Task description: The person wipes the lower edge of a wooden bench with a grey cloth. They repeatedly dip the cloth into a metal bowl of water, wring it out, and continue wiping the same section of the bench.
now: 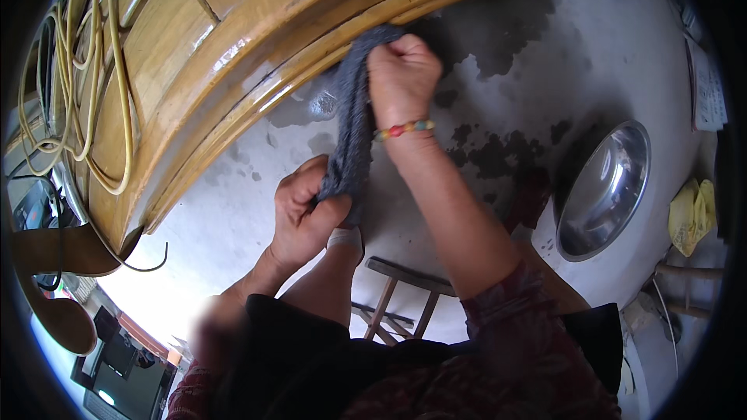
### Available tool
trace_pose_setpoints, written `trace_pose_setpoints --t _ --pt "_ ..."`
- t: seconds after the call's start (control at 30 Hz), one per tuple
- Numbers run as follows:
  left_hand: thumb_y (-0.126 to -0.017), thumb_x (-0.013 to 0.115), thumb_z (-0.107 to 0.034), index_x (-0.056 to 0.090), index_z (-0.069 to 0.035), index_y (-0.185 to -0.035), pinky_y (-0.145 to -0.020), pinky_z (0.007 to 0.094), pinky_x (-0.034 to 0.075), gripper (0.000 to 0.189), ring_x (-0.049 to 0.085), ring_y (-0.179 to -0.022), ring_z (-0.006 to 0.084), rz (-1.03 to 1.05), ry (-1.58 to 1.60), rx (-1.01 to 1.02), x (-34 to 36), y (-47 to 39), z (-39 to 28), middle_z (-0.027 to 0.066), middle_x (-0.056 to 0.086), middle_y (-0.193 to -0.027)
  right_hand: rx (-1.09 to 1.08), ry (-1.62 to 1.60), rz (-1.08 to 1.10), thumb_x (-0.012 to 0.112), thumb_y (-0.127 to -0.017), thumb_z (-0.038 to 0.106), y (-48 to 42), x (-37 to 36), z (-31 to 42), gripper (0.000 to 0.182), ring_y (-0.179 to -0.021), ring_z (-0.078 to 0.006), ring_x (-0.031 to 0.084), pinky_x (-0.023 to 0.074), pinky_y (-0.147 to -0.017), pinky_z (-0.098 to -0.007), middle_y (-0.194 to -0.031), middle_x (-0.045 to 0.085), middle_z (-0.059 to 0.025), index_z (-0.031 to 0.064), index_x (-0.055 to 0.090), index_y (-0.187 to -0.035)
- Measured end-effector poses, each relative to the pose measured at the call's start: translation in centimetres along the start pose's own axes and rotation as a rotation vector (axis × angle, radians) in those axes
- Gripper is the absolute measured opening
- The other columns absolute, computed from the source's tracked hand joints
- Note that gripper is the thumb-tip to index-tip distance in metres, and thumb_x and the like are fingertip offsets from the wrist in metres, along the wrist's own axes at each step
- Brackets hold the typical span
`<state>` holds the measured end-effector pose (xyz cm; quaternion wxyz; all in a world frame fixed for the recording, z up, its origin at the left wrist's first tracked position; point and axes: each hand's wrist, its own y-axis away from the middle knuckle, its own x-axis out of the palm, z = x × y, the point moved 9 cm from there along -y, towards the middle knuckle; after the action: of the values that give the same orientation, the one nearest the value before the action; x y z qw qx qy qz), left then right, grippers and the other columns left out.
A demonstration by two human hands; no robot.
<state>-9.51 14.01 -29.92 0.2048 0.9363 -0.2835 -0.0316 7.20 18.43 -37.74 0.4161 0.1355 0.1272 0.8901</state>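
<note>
A dark grey cloth (353, 105), twisted lengthwise, is stretched between my two hands above a wet-spotted floor. My left hand (306, 210) grips its lower end, near my knee. At the upper end my right hand (405, 70) is closed around it, a beaded bracelet (405, 128) on the wrist. The cloth's top lies close to the edge of a varnished wooden piece of furniture (245, 58); whether they touch I cannot tell. To the right, a shiny metal basin (607, 192) appears tilted in the wide view.
A coiled yellow hose or cable (119, 128) hangs over the furniture at the left. Dark wet patches (502, 151) mark the concrete floor. Between my legs stands a wooden stool (408, 280). A yellow plastic bag (691, 216) is at the far right.
</note>
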Motion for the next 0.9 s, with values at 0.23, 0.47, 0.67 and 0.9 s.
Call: trace_pose_setpoints --t 0.23,0.47,0.67,0.9 --pt "-0.071 0.049 0.005 0.053 0.002 -0.070 -0.059 0.0242 0.039 0.005 0.047 -0.066 0.0110 -0.052 0.098 -0.023 -0.5 0.2 0.2 0.0037 0.049 -0.073 0.112 0.046 -0.026 0.057 -0.069 0.000 0.1 -0.1 -0.4 0.008 -0.056 -0.0053 0.043 0.0409 -0.051 -0.0246 -0.058 0.053 0.0002 -0.0010 0.053 -0.062" --pt "-0.068 0.046 0.003 0.058 0.004 -0.078 -0.067 0.0238 0.041 0.015 0.050 -0.073 0.0110 -0.160 0.209 -0.134 -3.9 4.5 1.9 0.0042 0.055 -0.081 0.104 0.134 0.018 0.057 -0.065 0.001 4.3 2.8 -2.5 0.008 -0.054 -0.0061 0.044 0.0416 -0.050 -0.0256 -0.053 0.052 -0.0031 -0.0016 0.051 -0.060" --pt "-0.068 0.046 0.003 0.057 0.003 -0.077 -0.065 0.0246 0.042 0.015 0.050 -0.072 0.0120 -0.115 0.167 -0.134 -3.3 3.9 2.1 0.0052 0.055 -0.079 0.075 0.114 0.044 0.055 -0.066 -0.003 4.5 3.1 -2.1 0.005 -0.054 -0.0054 0.045 0.0415 -0.050 -0.0244 -0.053 0.052 -0.0033 -0.0017 0.052 -0.061" --pt "-0.070 0.051 0.003 0.052 0.001 -0.070 -0.060 0.0260 0.038 0.001 0.047 -0.067 0.0134 0.010 0.064 0.030 0.9 -1.1 0.2 0.0047 0.048 -0.071 -0.032 0.030 -0.014 0.059 -0.070 -0.003 -0.7 -0.7 0.9 0.008 -0.058 -0.0041 0.045 0.0424 -0.053 -0.0225 -0.059 0.054 0.0006 -0.0009 0.055 -0.064"
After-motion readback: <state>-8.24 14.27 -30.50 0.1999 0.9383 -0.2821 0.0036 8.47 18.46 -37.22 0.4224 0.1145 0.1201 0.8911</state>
